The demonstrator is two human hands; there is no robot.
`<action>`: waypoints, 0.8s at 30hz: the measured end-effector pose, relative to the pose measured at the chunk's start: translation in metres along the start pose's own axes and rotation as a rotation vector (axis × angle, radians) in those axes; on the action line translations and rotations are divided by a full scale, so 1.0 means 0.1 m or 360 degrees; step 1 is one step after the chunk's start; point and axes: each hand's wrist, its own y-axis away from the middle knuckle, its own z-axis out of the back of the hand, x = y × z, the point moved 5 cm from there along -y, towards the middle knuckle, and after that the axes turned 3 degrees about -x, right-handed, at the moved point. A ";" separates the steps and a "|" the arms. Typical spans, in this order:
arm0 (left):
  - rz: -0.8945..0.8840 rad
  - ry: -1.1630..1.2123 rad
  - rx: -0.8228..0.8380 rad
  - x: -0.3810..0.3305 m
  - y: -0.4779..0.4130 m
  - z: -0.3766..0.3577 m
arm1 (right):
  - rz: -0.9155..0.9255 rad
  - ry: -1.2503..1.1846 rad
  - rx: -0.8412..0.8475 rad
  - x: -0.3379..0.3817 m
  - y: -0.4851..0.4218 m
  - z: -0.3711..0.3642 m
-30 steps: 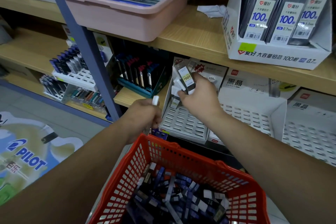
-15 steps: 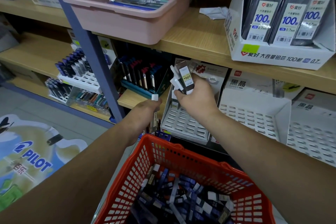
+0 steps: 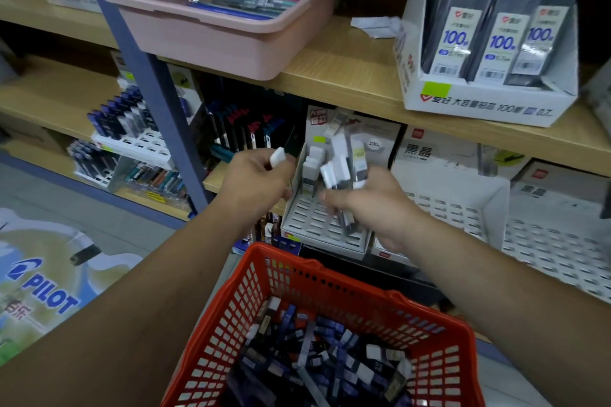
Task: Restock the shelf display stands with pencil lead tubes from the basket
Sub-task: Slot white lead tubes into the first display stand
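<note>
A red plastic basket point(image 3: 330, 277) at the bottom holds several dark and white pencil lead tubes point(image 3: 317, 360). My left hand point(image 3: 254, 182) grips one white-capped tube point(image 3: 277, 157) just left of the white slotted display stand point(image 3: 317, 221) on the lower shelf. My right hand point(image 3: 367, 205) holds a bunch of tubes point(image 3: 337, 168) over that stand, their white caps pointing up. A few tubes point(image 3: 310, 162) stand in the stand's back left corner. The picture is blurred around the hands.
Two more white slotted stands point(image 3: 459, 208) point(image 3: 555, 241) sit to the right. A pink tub point(image 3: 211, 30) and a white box of 100-lead packs point(image 3: 489, 99) rest on the upper shelf. A blue upright post point(image 3: 155, 102) rises at the left, with pen racks point(image 3: 132, 139) beyond it.
My left hand has risen with its tube toward the stand. My right hand has dropped lower over the stand with its bunch of tubes.
</note>
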 end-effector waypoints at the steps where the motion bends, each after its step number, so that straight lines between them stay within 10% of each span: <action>1: -0.0019 0.0013 -0.0007 -0.01 0.00 -0.01 | -0.0092 -0.0037 0.0083 -0.08 0.06 0.01; 17: 0.0026 -0.0024 0.0394 0.00 0.01 -0.21 | -0.0325 -0.0252 0.0214 -0.38 0.20 0.13; 24: -0.0351 -0.0342 -0.0045 0.01 -0.12 -0.06 | -0.0325 -0.0356 0.0184 -0.41 0.11 0.11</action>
